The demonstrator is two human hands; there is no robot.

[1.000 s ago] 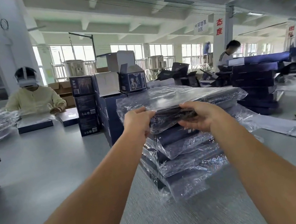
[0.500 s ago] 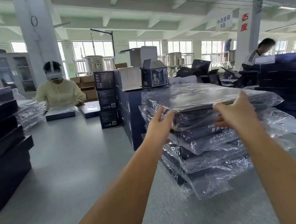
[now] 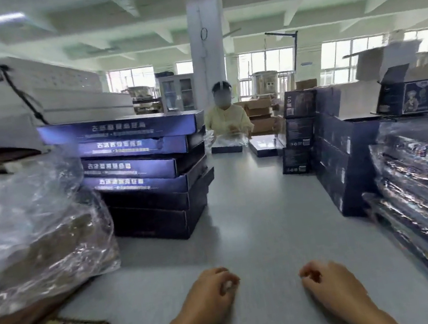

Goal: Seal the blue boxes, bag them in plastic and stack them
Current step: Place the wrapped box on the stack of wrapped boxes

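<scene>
Fingers: left hand (image 3: 208, 296) fingers (image 3: 226, 278) loosely curled, empty as far as blur lets me tell; right hand (image 3: 329, 282) same; both low over grey table (image 3: 258, 224)
Plastic bags (image 3: 31, 230): far-left heap; soft, slippery
Blue boxes (image 3: 139, 170): unbagged stack ahead-left of both hands, well apart; likely stiff card, light, flat; grip top box by its two ends
Bagged stack (image 3: 427, 185): far right; film slick, likely slides

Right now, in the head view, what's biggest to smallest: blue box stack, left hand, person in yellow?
1. blue box stack
2. left hand and person in yellow look alike; hand is nearer, so unranked.
</scene>
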